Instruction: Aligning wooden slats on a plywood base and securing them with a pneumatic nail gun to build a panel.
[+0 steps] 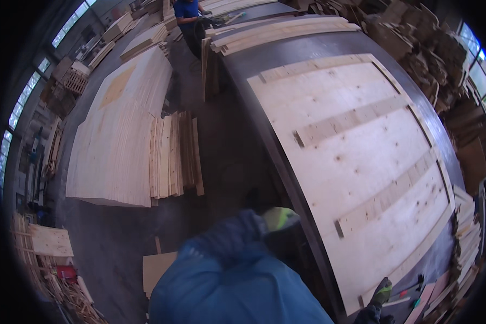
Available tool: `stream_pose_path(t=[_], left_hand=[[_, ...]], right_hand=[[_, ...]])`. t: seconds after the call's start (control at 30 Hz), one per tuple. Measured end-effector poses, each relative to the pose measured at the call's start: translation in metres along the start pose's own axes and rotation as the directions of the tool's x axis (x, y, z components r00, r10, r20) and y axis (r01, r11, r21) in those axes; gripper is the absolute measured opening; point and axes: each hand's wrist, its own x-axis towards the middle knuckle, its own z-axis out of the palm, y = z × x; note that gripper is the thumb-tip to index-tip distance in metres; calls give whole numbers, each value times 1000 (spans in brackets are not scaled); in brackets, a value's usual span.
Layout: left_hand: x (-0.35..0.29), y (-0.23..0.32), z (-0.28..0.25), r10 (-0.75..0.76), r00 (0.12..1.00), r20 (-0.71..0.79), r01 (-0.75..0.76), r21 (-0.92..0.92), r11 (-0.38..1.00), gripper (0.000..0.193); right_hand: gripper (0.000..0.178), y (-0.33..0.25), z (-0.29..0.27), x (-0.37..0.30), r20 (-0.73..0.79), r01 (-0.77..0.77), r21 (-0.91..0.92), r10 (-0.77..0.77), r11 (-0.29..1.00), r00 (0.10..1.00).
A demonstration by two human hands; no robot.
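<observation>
My left hand (282, 218), in a dark and yellow-green glove, is in front of my body beside the table's long edge. It is blurred, and its fingers cannot be made out. My right hand (382, 292), gloved alike, lies at the near corner of a large plywood panel (356, 189). Its dark fingertips stretch over the panel's edge strip, and I see nothing held in it. Flat on the dark table (254, 102), the panel carries edge strips and two wooden slats (383, 200) laid across it.
Left of the aisle stands a tall plywood stack (113, 146), with upright boards (173, 154) against it. At the far end a person in blue (188, 19) stands by another table. Scrap wood (421, 48) is heaped at right. A dark tool (416, 284) lies near my right hand.
</observation>
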Motion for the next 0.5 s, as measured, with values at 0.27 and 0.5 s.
stream_pose_path(t=[0.27, 0.5], left_hand=[[166, -212, -548, 130, 650, -749, 133, 280, 951, 45], [462, -371, -1084, 459, 372, -807, 260, 565, 783, 56]], right_hand=[[55, -635, 200, -64, -161, 350, 243, -318, 905, 934], [74, -1194, 476, -55, -183, 679, -101, -685, 727, 706]])
